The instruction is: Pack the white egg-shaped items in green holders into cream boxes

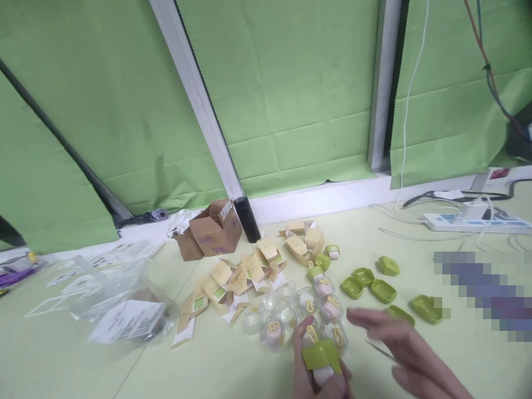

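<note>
- Your left hand (301, 368) holds a case (320, 354) before you; your right hand (401, 343) is just right of it.
- Behind the case, capsules (273, 332) sit on the floor (224, 371).
- Left of these lie cartons (256, 267), with a bag (143, 277) further left.
- A cardboard box (218, 233) stands behind the cartons, a cylinder (246, 220) at its right.
- Shells (383, 291) lie behind your right hand, a power strip (451, 223) beyond them to the right.
</note>
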The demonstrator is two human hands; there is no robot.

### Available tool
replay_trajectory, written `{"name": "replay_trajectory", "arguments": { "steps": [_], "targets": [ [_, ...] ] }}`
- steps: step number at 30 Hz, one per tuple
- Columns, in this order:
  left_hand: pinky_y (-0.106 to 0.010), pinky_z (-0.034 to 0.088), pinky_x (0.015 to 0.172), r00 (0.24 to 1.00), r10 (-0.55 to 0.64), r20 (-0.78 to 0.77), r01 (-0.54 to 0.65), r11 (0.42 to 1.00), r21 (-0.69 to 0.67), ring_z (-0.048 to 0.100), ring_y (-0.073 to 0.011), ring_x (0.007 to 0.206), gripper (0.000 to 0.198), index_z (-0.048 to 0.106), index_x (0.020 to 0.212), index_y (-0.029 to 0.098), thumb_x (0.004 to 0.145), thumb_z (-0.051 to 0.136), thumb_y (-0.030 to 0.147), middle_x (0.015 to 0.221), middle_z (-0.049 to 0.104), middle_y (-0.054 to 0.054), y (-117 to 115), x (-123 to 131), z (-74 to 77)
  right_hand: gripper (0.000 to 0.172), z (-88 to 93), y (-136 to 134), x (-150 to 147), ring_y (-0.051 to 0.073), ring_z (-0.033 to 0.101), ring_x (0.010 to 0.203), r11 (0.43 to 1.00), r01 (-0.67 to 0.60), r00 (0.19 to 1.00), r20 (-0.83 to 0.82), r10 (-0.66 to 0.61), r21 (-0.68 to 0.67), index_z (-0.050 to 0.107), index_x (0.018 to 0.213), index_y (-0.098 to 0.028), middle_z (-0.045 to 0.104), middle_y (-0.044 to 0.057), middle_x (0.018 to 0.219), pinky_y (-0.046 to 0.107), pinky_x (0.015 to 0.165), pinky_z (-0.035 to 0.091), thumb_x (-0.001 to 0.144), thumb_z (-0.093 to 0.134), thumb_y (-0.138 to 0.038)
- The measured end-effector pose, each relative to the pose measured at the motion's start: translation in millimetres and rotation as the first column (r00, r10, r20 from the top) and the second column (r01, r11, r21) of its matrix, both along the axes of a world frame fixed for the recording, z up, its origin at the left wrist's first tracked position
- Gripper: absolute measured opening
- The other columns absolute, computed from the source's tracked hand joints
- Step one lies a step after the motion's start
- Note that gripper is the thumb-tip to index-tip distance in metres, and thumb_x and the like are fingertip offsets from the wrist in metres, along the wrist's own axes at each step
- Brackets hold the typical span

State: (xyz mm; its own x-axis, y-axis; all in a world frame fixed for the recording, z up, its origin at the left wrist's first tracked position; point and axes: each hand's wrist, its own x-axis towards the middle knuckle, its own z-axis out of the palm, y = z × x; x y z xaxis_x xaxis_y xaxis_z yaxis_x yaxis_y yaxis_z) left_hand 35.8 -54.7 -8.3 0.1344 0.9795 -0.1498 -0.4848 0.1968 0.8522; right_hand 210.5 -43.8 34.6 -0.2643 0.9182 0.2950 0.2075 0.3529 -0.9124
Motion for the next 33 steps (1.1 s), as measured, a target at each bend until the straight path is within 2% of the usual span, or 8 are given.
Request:
{"name": "replay_trajectory", "arguments": {
  "steps": [3,6,13,18,21,26,28,33],
  "targets": [
    [-0.024,0.040,0.061,0.948,0.049,-0.316,-0.031,0.998,0.061,0.059,-0.0137,0.062,0.090,0.012,0.122,0.024,0.058,0.075,0.017,0.079,0.066,0.000,5,-10,12.1,0.036,13.8,18,-12,0.020,0.062,0.078,0.995,-0.040,0.986,0.160,0.054,-0.093,0.050,0.120,-0.031,0.062,0.005,0.095,0.031,0.068,0.051,0.087,0.044,-0.046],
    [-0.030,0.042,0.075,0.873,0.102,-0.477,-0.022,0.985,0.172,0.062,-0.0188,0.077,0.080,0.017,0.116,0.025,0.059,0.072,0.014,0.089,0.066,-0.003,17,-18,25.7,0.027,18.9,41,-39,0.019,0.056,0.069,0.984,-0.171,0.923,0.342,0.177,-0.047,0.064,0.087,-0.024,0.058,0.001,0.080,0.028,0.061,0.044,0.067,0.071,-0.041],
    [-0.030,0.040,0.076,0.454,0.259,-0.853,0.028,0.952,0.305,0.056,-0.0213,0.085,0.022,0.049,0.089,0.022,0.069,0.060,0.023,0.091,0.061,-0.003,60,-65,37.2,0.032,7.8,85,-53,0.015,0.049,0.058,0.995,0.072,0.986,0.154,-0.062,-0.064,0.058,0.083,-0.020,0.055,-0.002,0.069,0.027,0.054,0.040,0.086,0.044,-0.049],
    [-0.041,0.031,0.093,0.311,0.340,-0.888,0.046,0.927,0.372,0.045,-0.0309,0.106,0.036,0.062,0.094,0.022,0.059,0.065,0.017,0.099,0.058,-0.008,74,-76,27.0,0.031,6.5,85,-46,0.015,0.050,0.058,0.991,0.117,0.980,0.169,-0.106,-0.058,0.060,0.087,-0.023,0.059,-0.001,0.077,0.029,0.056,0.043,0.077,0.056,-0.052],
    [-0.039,0.034,0.090,0.405,0.365,-0.838,0.051,0.907,0.419,0.049,-0.0280,0.098,0.022,0.065,0.089,0.023,0.067,0.064,0.023,0.094,0.060,-0.007,68,-58,26.6,0.039,5.3,75,-46,0.014,0.048,0.055,0.990,0.102,0.982,0.166,-0.085,-0.094,0.058,0.109,-0.027,0.061,0.000,0.088,0.028,0.055,0.044,0.077,0.058,-0.048],
    [-0.031,0.043,0.073,0.901,0.170,-0.399,-0.020,0.935,0.354,0.057,-0.0208,0.077,0.022,0.067,0.079,0.019,0.074,0.063,0.040,0.079,0.064,-0.006,54,-16,16.8,0.027,0.9,64,-41,0.016,0.053,0.066,0.999,0.025,0.992,0.121,-0.019,-0.042,0.064,0.098,-0.025,0.057,0.000,0.081,0.027,0.062,0.046,0.082,0.054,-0.044],
    [-0.031,0.044,0.075,0.959,0.155,-0.237,-0.076,0.947,0.312,0.059,-0.0217,0.081,0.032,0.068,0.088,0.018,0.071,0.066,0.044,0.083,0.067,-0.007,51,-7,8.7,0.029,-0.7,62,-36,0.017,0.054,0.070,1.000,0.013,0.992,0.126,-0.010,-0.023,0.066,0.082,-0.023,0.056,0.001,0.078,0.028,0.064,0.046,0.087,0.047,-0.045],
    [-0.029,0.044,0.070,0.941,0.195,-0.276,-0.147,0.972,0.185,0.057,-0.0187,0.070,0.036,0.072,0.085,0.016,0.068,0.068,0.047,0.072,0.067,-0.005,51,1,0.0,0.034,-7.6,57,-27,0.012,0.048,0.055,0.995,0.073,0.990,0.122,-0.065,-0.063,0.058,0.111,-0.029,0.056,0.001,0.090,0.027,0.056,0.046,0.083,0.053,-0.047]
  ]
}}
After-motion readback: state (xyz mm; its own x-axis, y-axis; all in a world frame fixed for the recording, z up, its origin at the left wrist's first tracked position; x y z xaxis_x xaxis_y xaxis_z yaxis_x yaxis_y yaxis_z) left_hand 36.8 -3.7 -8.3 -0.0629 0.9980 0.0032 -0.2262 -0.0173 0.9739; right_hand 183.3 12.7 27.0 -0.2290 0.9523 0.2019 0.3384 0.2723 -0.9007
